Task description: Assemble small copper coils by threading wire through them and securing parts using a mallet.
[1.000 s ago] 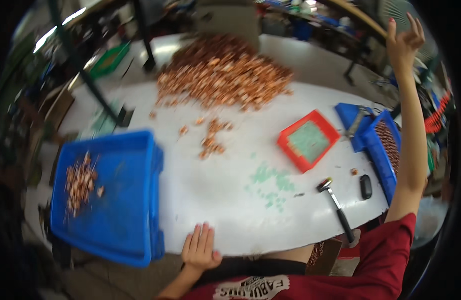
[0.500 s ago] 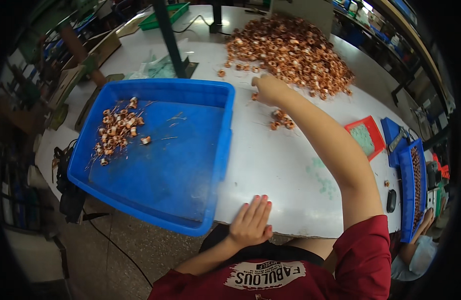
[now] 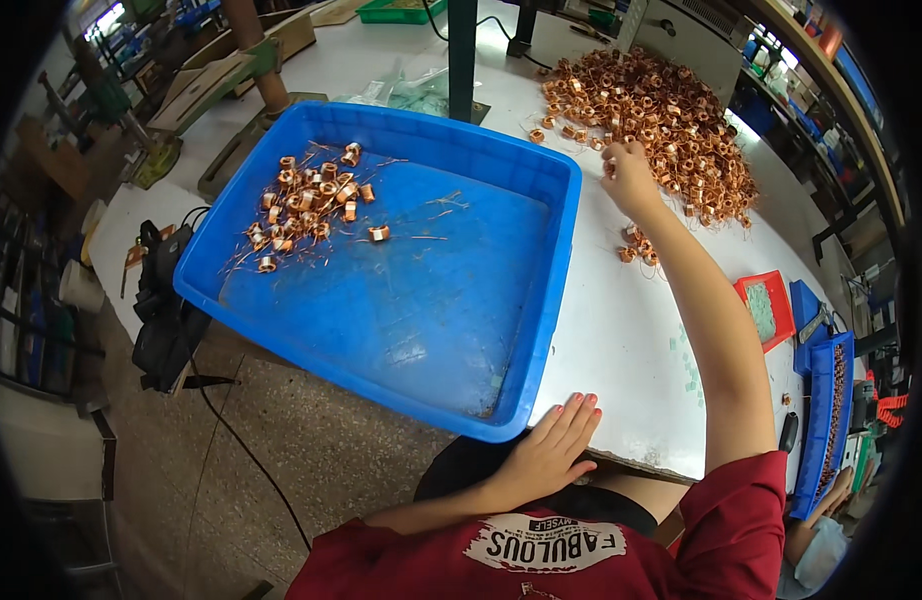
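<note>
My right hand (image 3: 633, 182) is at the left edge of a big heap of small copper wire coils (image 3: 681, 120). Its fingers are curled in a pinch, and what sits between them is largely hidden; a bit of copper colour shows by the fingertips. A few loose coils (image 3: 637, 246) lie nearer me, below the right wrist. My left hand (image 3: 556, 450) rests flat at the table's front edge, fingers stretched and holding nothing. Beside it stands a large blue tray (image 3: 421, 395), with a cluster of coils (image 3: 306, 205) in its far left part and a single coil (image 3: 379, 233) apart.
A red box (image 3: 778, 312) of pale green pieces is on the right, next to a long blue bin (image 3: 826, 420) packed with coils. Another person's hand (image 3: 831, 495) shows beside that bin. A dark green post (image 3: 462, 60) rises behind the tray.
The whole view has shifted, so tray and heap appear farther right. My right hand stays at the heap's left edge, its fingertips slightly raised. My left hand remains flat at the table edge.
</note>
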`<state>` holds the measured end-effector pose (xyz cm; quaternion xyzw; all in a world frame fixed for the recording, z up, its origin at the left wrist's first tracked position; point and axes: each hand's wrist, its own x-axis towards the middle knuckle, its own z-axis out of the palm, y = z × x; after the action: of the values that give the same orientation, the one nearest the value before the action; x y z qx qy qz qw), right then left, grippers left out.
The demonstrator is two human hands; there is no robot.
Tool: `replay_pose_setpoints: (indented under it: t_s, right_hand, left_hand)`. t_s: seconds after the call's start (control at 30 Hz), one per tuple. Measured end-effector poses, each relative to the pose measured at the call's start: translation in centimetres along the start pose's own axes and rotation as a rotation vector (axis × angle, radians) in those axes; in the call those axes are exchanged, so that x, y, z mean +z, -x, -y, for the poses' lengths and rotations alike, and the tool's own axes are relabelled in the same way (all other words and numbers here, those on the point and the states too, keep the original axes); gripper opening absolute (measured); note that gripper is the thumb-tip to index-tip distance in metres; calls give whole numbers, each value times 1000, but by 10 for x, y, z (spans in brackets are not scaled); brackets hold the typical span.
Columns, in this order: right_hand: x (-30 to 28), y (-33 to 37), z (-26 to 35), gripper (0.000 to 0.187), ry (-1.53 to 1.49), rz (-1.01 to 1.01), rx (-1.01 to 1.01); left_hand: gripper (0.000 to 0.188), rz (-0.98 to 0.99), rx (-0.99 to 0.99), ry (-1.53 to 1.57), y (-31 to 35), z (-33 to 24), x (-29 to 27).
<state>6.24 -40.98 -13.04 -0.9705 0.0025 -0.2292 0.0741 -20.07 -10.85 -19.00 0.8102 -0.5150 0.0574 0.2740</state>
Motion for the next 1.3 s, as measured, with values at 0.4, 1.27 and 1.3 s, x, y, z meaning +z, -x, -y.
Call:
replay_pose_setpoints:
  t_s: [0.4,1.27,1.3]
  right_hand:
    - [-88,45,12,26,-458,-110,488]
    - [-143,96,-6,22,-718,-476,349]
    - [-145,99,-5,22,-714,-480,352]
  left_hand:
    - [45,-49,-108,321,73,-21,22]
    - [27,257,180,666,-39,-65,-60]
    - [27,260,185,667,-37,-66,-60]
